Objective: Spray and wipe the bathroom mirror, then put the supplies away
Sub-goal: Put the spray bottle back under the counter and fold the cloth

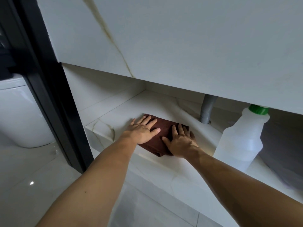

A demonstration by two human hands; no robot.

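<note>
Counted in the frame: two hands, one cloth, one bottle, one hose. Left hand (142, 130) lay flat at mid-frame, fingers straight and spread, palm pressed on the left part of the folded dark red cloth (161, 132), fingertips reaching past its far edge onto the shelf (105, 115). Right hand (182, 142) lay just beside it, also flat with straight fingers, pressed on the right part of the same cloth; neither hand curled round anything. Cloth sat near the front left corner of the white marble-look shelf, one folded edge hanging slightly over the shelf's front lip in the lower middle of the frame. To the right of the cloth, apart from it, stood one upright translucent white bottle (242, 138) with a green cap (258, 109), the cap just under the lower edge of the large white cabinet front (180, 46) that filled the upper frame. Between cloth and bottle, further back, one grey ribbed hose (207, 110) came down from under the cabinet into a hole in the shelf. At the left of the frame ran a black frame (49, 89), with one white toilet (19, 112) beyond it at the left edge. Glossy pale floor (32, 177) filled the lower left. A dark grey shape at the far right stayed too blurred to identify.
</note>
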